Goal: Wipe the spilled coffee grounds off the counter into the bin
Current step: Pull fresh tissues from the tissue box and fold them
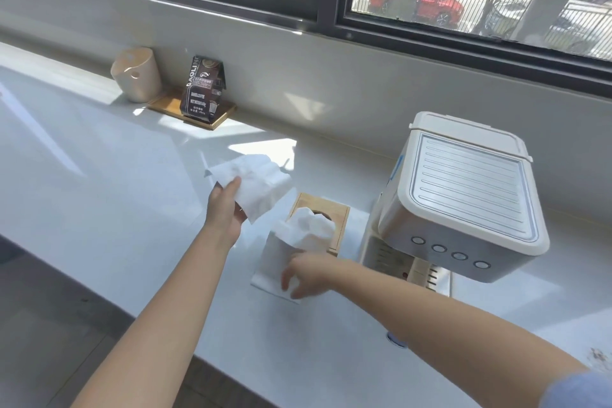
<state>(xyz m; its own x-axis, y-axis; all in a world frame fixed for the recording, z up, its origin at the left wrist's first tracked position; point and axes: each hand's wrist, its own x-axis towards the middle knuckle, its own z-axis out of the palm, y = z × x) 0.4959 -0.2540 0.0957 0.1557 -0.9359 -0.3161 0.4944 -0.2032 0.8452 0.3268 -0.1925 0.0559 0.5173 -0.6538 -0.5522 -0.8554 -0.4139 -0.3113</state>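
My left hand (pixel 228 205) holds a white tissue (pixel 256 184) up above the white counter (pixel 99 175). My right hand (pixel 306 275) grips a second tissue (pixel 281 258) that stretches up to the slot of a wooden-topped tissue box (pixel 341 219). A small patch of brown coffee grounds (pixel 599 356) lies on the counter at the far right, near my right sleeve. A beige bin (pixel 137 74) with a cut-out handle stands at the back left, against the wall.
A cream and silver coffee machine (pixel 463 199) stands right of the tissue box. A dark coffee bag (pixel 203 91) sits on a wooden tray (pixel 220 116) beside the bin. The counter's front edge (pixel 159 318) runs diagonally below my arms. Windows line the back wall.
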